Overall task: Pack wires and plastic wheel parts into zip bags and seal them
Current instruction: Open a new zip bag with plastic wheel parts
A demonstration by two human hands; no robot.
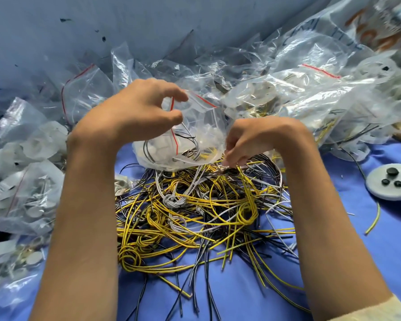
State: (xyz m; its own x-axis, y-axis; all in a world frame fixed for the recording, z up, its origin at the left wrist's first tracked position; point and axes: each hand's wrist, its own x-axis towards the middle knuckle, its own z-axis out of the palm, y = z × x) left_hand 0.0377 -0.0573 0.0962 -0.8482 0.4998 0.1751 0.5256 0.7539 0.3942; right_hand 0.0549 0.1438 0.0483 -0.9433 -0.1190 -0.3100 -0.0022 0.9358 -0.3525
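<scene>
1. While the left grip (137,107) is raised over the blue cloth (380,262), its thumb and forefinger are curled and pinch the open mouth of a clear zip bag (202,126) at the red seal strip.
2. Zip bag: hangs from that pinch, its bottom resting on the top of the wires (195,216). Inside are white plastic parts (158,151) plus a few black, grey and yellow strands.
3. Right grip (248,140): wrist high, fingers pointing down and bunched together, nipping strands at the far edge of the wires, just beside the bag's lower corner.
4. Wires: loose tangled heap, yellow, black and grey-white, lying on the cloth between the two forearms.
5. Filled bags (21,193) piled at left; more clear bags (299,89) heaped along the back and right, against a blue wall (102,31).
6. Grey disc (389,181) with black studs at far right on the cloth; one stray yellow wire (374,218) just beside it.
7. Pale sleeve (368,313) at the right forearm, bottom edge.
</scene>
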